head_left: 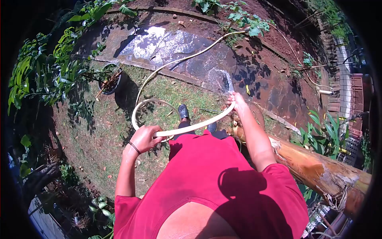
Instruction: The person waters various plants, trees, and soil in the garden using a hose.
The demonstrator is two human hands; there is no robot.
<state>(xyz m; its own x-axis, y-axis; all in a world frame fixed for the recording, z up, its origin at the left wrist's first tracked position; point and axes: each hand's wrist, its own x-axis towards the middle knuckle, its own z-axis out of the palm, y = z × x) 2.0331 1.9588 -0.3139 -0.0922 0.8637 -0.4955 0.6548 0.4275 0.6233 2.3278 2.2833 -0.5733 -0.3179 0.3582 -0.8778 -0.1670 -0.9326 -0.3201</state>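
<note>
A pale yellow garden hose (pixel 195 126) runs in a curve across the front of my body. My right hand (pixel 237 102) is closed round it close to its end, and water (pixel 227 79) sprays from there onto the stone paving (pixel 191 63). Farther back along the hose, my left hand (pixel 146 138) grips it, with a dark band on the wrist. Beyond the left hand the hose makes a loop above the grass, then stretches over the paving toward the leafy plants at the top.
A dark plant pot (pixel 111 83) stands on the grass (pixel 95 135) at the left. A thick peeling trunk (pixel 318 167) slants in at my right. Leafy shrubs (pixel 39 67) crowd the left side, and red soil (pixel 286 36) lies past the paving.
</note>
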